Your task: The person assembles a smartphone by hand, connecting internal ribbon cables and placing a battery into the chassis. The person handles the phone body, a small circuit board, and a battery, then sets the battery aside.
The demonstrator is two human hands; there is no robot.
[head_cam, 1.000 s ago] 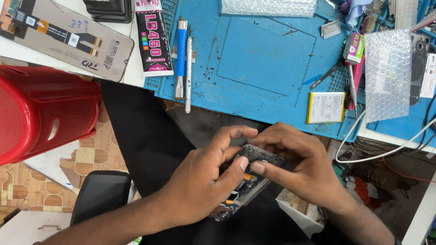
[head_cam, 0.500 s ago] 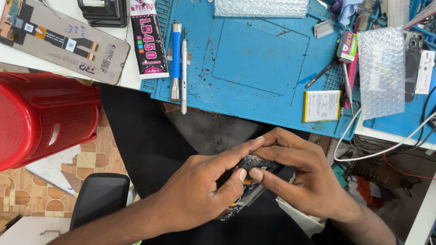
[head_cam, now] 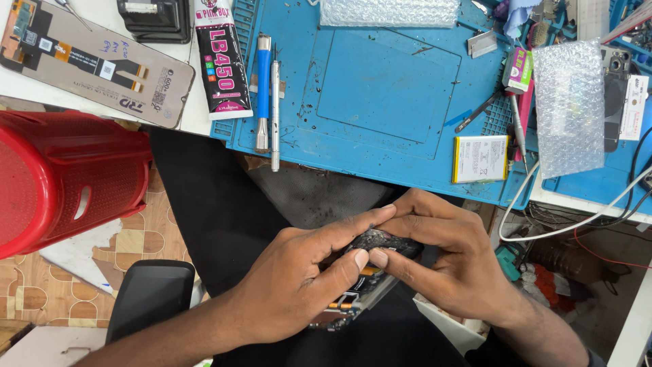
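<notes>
An opened black phone body (head_cam: 375,266) with exposed circuitry rests over my lap, below the bench edge. My left hand (head_cam: 299,285) grips its left side, thumb and forefinger pinching the top edge. My right hand (head_cam: 448,261) closes over its upper right end, the thumb meeting the left thumb at the phone's rim. Most of the phone is hidden under my fingers; only a dark edge and a strip of board show.
A blue work mat (head_cam: 387,81) covers the bench above, with a blue-handled tool (head_cam: 263,92), thin metal tool (head_cam: 275,109), flat battery (head_cam: 480,158), bubble wrap (head_cam: 569,109), glue tube box (head_cam: 222,61) and screen panel (head_cam: 95,61). A red basket (head_cam: 64,177) stands at left; white cable (head_cam: 577,211) hangs right.
Both hands with the phone have shifted slightly lower and closed tighter over it; the thumbs now meet on its top edge. The view has drifted a little.
</notes>
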